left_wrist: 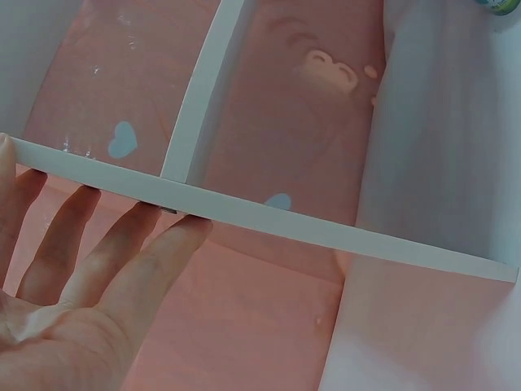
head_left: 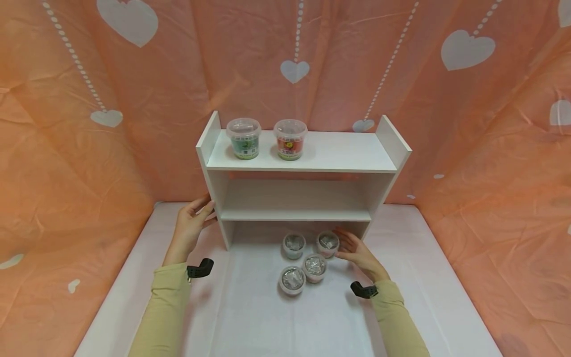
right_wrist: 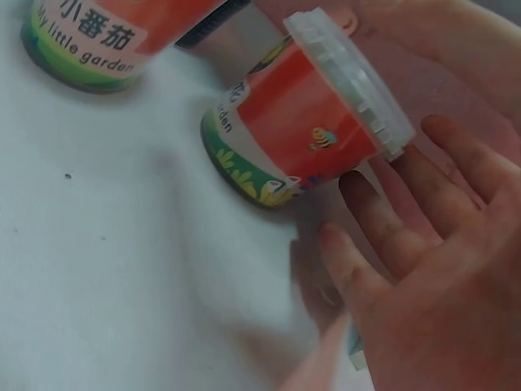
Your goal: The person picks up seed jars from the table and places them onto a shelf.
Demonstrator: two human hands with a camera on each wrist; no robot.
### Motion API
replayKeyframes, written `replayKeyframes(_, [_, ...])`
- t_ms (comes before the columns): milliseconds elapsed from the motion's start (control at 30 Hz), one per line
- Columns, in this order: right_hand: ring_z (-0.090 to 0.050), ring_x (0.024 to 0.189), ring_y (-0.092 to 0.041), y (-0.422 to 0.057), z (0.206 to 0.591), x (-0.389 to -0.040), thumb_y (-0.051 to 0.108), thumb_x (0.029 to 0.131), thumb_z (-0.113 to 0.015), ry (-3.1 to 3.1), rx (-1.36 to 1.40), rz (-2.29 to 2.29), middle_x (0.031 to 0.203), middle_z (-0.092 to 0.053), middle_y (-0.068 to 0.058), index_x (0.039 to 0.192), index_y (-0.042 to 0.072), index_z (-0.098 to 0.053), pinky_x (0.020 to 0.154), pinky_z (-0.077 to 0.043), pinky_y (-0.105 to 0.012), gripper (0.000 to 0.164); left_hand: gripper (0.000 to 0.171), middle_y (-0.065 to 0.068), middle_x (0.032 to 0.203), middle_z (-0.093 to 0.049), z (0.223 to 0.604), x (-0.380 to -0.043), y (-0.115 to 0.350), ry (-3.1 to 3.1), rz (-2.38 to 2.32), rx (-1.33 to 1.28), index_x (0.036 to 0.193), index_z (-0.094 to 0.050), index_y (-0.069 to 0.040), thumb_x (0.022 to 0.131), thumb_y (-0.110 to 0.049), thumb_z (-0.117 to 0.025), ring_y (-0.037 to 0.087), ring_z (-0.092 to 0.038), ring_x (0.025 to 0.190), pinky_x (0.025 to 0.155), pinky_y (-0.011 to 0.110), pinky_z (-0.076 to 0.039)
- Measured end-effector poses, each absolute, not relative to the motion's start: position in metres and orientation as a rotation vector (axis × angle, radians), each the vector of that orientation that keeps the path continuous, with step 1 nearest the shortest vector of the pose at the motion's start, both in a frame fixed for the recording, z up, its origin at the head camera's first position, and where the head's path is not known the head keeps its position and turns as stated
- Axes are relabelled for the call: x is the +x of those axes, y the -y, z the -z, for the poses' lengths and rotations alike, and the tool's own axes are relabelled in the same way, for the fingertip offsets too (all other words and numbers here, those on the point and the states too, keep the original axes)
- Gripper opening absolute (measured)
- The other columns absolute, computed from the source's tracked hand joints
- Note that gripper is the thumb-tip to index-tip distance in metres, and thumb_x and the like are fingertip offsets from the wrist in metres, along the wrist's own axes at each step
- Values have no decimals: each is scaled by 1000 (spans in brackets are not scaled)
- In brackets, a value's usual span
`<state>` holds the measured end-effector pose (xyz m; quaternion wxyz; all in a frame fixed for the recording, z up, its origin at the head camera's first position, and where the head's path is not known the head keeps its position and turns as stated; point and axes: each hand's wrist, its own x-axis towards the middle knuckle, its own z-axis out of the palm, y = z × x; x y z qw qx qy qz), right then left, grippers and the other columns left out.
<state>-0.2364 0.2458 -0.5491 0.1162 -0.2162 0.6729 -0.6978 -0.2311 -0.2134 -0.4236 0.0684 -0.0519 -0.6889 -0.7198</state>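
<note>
My left hand [head_left: 187, 228] reaches the left side panel of a white shelf [head_left: 294, 215]. Its fingertips [left_wrist: 183, 232] meet the panel's edge, fingers mostly straight. On the right, my right hand [head_left: 359, 253] is beside the back right cup [head_left: 327, 244] under the lowest board, thumb and fingers spread. In the right wrist view that cup [right_wrist: 301, 126] has a red label with a bee and a clear lid, and the fingers are close against it. Nearby are three similar lidded cups, the back left one [head_left: 294, 246], the middle one [head_left: 314, 267] and the front one [head_left: 292, 280].
On the top board stand a green-labelled cup [head_left: 244, 139] and a red-labelled cup [head_left: 290, 140]. A white-covered table [head_left: 250, 317] lies beneath the shelf. Orange cloth [head_left: 258, 64] with white hearts hangs behind and at both sides.
</note>
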Motion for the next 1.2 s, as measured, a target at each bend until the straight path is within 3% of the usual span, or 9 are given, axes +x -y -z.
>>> replayKeyframes(233, [-33,133,-31,-241,557,-239,-9,83,-68,-1983,-537,2000,151,-23,-26,149,-2,-23,100,-41,-22,80,55,21,141,-43,425,-232,215,2071,2171,-167,141,-41,6,96,-21,-59,9,-61,104,90,42,-51])
replayKeyframes(633, [-50,120,-19,-232,564,-242,-5,82,-72,-2075,-479,1998,143,-36,-28,146,-3,-30,94,-46,-24,77,56,20,141,-44,425,-231,214,2085,2162,-150,141,-42,5,96,-23,-59,9,-60,105,92,48,-47])
replayKeyframes(1200, [-53,116,-18,-229,566,-240,-2,79,-76,-2158,-372,2028,137,-46,-23,141,0,-39,94,-47,-23,73,55,20,139,-45,423,-230,214,2099,2137,-153,141,-42,4,96,-22,-59,10,-61,104,90,46,-49])
